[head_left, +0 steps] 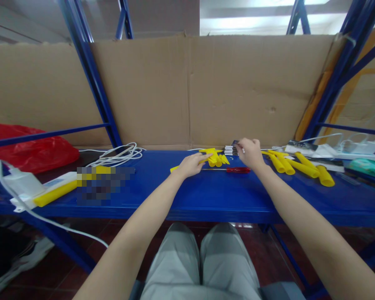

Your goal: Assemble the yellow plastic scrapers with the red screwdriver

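Note:
My left hand (191, 165) is over the blue table, its fingers closed around what looks like a small yellow piece (206, 158). More yellow pieces (217, 159) lie in a small heap just beyond its fingertips. A yellow end (174, 169) shows beside the wrist. My right hand (250, 152) is bent down at the back of the table, its fingers pinched on a small dark piece (235, 142), mostly hidden. Left of it is a stack of small black-and-white parts (230, 150). A screwdriver with a red handle (238, 170) lies between my hands.
Several yellow tubes (303, 168) lie on the right of the blue table (215, 191). To the left are a power strip (54, 183), a coiled white cable (118, 155) and a red bag (34, 146). Cardboard (225, 91) walls off the back; blue posts (90, 79) stand at both sides.

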A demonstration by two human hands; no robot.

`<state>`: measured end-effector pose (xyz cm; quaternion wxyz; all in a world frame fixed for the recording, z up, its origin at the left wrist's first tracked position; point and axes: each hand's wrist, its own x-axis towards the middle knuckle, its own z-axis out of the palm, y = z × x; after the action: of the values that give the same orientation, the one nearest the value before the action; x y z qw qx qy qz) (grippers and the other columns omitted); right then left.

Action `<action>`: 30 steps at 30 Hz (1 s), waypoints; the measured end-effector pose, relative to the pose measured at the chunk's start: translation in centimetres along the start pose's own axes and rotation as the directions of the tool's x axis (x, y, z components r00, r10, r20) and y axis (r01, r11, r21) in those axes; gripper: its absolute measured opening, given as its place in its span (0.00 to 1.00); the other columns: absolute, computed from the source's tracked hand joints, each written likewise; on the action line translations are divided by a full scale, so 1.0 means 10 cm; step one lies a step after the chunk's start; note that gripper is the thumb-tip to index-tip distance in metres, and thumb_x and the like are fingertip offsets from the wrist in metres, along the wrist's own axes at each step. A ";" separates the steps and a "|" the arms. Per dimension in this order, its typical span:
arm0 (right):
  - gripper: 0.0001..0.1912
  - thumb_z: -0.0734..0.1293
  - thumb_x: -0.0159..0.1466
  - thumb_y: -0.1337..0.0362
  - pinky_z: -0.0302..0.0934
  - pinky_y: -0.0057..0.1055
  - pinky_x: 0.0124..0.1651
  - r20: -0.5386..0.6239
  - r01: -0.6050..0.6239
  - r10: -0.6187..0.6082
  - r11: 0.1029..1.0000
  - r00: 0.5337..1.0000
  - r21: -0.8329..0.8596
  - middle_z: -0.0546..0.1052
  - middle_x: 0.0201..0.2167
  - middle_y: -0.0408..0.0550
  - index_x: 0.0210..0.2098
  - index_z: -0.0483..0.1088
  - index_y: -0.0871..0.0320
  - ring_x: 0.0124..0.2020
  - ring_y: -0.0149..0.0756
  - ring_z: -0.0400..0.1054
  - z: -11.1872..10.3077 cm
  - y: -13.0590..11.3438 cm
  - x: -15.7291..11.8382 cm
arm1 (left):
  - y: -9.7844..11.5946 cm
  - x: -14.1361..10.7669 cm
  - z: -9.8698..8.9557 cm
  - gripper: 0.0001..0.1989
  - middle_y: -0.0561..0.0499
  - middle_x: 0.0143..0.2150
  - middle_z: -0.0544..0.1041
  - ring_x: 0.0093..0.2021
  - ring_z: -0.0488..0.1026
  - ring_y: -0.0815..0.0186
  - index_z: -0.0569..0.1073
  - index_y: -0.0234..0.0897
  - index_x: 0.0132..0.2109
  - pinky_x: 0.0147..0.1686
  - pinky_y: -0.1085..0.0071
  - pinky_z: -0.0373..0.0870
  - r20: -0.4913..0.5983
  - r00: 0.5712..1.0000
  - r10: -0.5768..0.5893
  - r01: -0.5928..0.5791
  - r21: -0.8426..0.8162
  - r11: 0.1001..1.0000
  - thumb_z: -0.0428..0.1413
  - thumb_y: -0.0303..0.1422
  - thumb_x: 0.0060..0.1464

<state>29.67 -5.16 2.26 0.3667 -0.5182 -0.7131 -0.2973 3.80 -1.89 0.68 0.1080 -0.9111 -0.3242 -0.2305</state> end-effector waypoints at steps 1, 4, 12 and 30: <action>0.11 0.55 0.63 0.64 0.50 0.37 0.44 -0.032 -0.140 0.141 0.990 0.989 0.029 0.72 0.35 0.53 0.35 0.67 0.58 0.38 0.40 0.63 0.00 0.08 0.00 | 0.01 0.00 0.00 0.24 0.49 0.46 0.73 0.47 0.69 0.64 0.62 0.46 0.61 0.47 0.70 0.64 0.006 1.000 0.000 0.000 0.014 1.000 0.47 0.29 0.58; 0.08 0.57 0.60 0.64 0.55 0.35 0.41 0.012 -0.511 0.512 0.854 0.859 0.102 0.71 0.34 0.54 0.30 0.66 0.59 0.38 0.41 0.64 0.00 0.37 -0.05 | 0.03 0.00 -0.02 0.24 0.48 0.45 0.73 0.46 0.70 0.64 0.62 0.46 0.61 0.46 0.70 0.65 0.029 1.000 0.008 -0.009 0.043 0.999 0.47 0.28 0.57; 0.05 0.64 0.52 0.64 0.60 0.29 0.27 0.284 -0.880 0.841 0.391 0.460 0.269 0.74 0.21 0.49 0.23 0.69 0.59 0.26 0.36 0.68 0.02 0.74 -0.26 | 0.05 0.00 -0.01 0.24 0.48 0.44 0.72 0.45 0.70 0.64 0.62 0.45 0.61 0.45 0.70 0.65 0.033 0.999 0.006 -0.008 0.048 0.999 0.47 0.29 0.57; 0.10 0.68 0.50 0.68 0.62 0.33 0.33 0.408 -0.786 0.751 0.607 0.520 -0.118 0.77 0.28 0.50 0.33 0.74 0.58 0.28 0.39 0.69 0.20 0.79 -0.32 | 0.07 0.00 0.00 0.24 0.48 0.45 0.72 0.46 0.70 0.63 0.62 0.45 0.61 0.45 0.70 0.65 0.040 0.999 0.018 -0.019 0.040 0.999 0.47 0.28 0.57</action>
<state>37.41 -2.98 -1.19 0.3192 -0.8144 -0.4827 0.0426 4.23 -2.47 0.66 0.1221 -0.9161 -0.3225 -0.2046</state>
